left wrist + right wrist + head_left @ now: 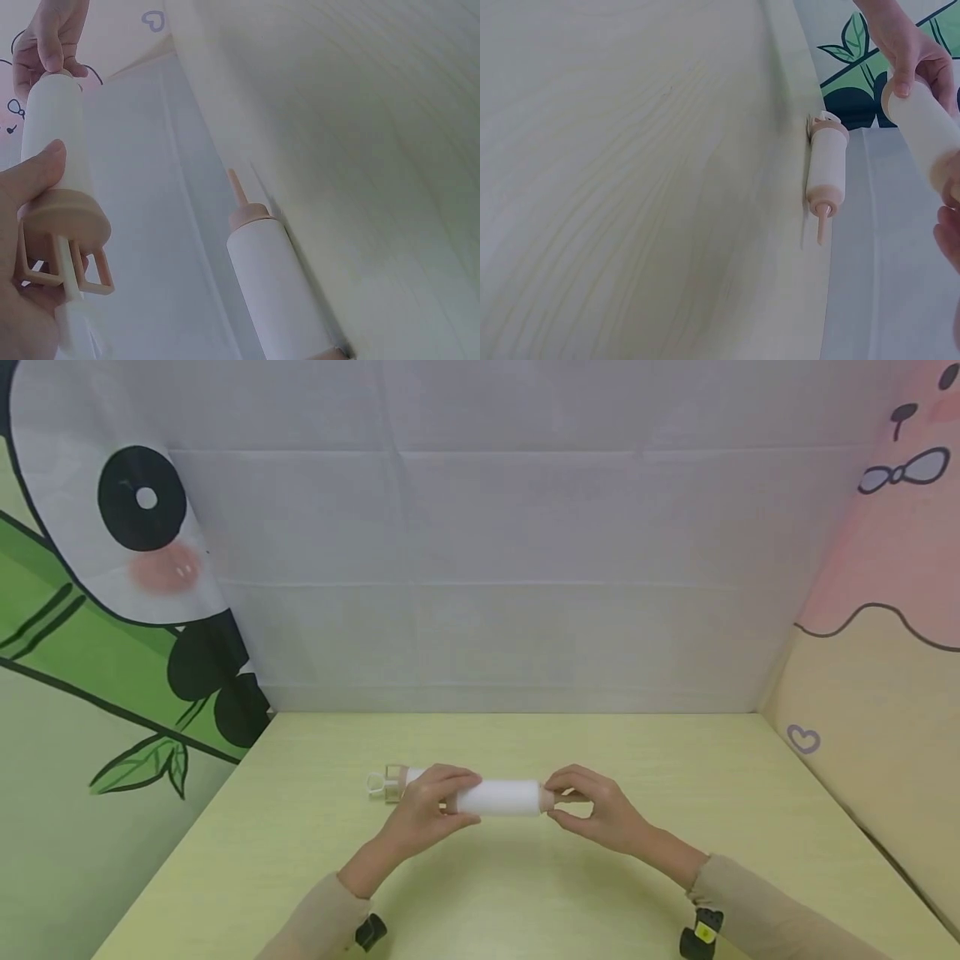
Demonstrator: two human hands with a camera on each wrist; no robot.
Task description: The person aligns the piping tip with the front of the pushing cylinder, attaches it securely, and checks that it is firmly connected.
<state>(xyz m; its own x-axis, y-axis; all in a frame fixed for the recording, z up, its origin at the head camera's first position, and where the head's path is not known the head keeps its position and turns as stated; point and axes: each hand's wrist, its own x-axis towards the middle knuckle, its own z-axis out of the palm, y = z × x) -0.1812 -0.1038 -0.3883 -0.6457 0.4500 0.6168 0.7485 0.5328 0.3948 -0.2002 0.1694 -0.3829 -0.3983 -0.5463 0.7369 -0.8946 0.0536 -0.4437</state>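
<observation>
My left hand (420,814) grips a white piping syringe (501,797) near its left end, with thumb and fingers on opposite sides of the barrel. At the other end, my right hand (603,814) pinches the beige tip end (547,797). The syringe is held level over the table. In the left wrist view, a beige flange (67,214) with open square loops and a pale rod shows beside the left palm. A second piping syringe (826,161) of the same look lies on the table behind; my left hand partly hides it in the head view.
The pale yellow table (300,827) runs back to a white cloth wall (510,568). Printed side panels stand at left, with a green bamboo pattern (75,618), and at right, in pink and cream (877,710). Small black devices (697,935) sit at both wrists.
</observation>
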